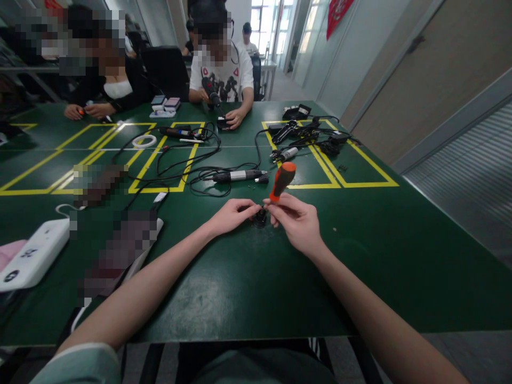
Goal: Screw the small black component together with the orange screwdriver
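Observation:
A small black part (260,218), round at its base, stands on the green table between my hands. My left hand (236,214) has its fingers pinched against the part's left side. In my right hand (298,220) is a screwdriver (282,181) with an orange and dark grip. Its handle tilts up and to the right, and the lower end points down toward the black part. The tip is hidden by my fingers, so I cannot tell whether it touches the part. Just beyond lies an electric screwdriver (238,176) with a black and silver body.
Black cables and tools (308,136) lie at the back right inside yellow tape lines. A white power strip (36,256) and a blurred flat device (124,248) lie at the left. Across the table, a person (222,69) holds a power tool; another sits at the left.

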Available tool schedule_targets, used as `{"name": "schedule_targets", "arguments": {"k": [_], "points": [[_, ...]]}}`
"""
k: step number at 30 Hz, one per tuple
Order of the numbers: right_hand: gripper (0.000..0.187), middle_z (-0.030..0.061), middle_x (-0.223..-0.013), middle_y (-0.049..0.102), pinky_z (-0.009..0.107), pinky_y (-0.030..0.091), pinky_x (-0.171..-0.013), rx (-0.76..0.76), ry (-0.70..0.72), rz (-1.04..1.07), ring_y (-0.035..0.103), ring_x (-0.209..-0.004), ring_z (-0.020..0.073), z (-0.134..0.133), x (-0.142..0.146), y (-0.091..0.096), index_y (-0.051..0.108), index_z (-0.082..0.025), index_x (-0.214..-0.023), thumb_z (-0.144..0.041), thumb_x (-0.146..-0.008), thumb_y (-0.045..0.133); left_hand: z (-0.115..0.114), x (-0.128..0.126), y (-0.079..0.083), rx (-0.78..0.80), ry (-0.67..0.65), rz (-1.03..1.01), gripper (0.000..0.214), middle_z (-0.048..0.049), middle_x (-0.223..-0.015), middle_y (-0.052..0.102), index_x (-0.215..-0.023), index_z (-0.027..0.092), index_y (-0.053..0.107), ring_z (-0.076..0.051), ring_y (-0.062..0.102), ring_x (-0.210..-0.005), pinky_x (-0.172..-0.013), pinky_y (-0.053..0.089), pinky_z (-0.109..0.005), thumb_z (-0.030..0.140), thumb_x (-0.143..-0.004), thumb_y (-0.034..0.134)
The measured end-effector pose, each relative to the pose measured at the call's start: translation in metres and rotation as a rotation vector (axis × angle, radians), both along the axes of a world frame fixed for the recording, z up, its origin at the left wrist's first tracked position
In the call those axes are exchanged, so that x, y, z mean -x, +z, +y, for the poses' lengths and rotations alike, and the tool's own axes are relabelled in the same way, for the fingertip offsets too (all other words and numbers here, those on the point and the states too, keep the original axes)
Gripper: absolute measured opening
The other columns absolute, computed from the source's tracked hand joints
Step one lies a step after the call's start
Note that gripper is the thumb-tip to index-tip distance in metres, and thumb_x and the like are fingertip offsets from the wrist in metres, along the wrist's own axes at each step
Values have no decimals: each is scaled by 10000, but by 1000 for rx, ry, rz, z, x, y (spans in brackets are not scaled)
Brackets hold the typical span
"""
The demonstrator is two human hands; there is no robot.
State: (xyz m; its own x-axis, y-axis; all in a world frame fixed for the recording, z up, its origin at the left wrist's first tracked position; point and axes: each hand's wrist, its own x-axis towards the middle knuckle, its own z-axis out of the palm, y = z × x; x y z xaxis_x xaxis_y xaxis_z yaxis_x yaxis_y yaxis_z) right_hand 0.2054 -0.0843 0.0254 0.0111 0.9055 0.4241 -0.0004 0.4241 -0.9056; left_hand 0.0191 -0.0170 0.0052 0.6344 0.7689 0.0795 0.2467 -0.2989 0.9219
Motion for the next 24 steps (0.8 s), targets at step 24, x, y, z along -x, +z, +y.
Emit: {"name": "schedule_targets", "arguments": {"k": [24], "points": [[279, 6, -720, 738, 310, 623, -569, 79, 19, 79, 692, -565, 148, -3, 3, 1, 684, -205, -910, -456, -855, 791, -2, 0, 3, 28, 0, 2, 414, -19, -771, 667, -878, 141, 710, -153, 582, -737, -749, 465, -258, 527, -924, 564]]}}
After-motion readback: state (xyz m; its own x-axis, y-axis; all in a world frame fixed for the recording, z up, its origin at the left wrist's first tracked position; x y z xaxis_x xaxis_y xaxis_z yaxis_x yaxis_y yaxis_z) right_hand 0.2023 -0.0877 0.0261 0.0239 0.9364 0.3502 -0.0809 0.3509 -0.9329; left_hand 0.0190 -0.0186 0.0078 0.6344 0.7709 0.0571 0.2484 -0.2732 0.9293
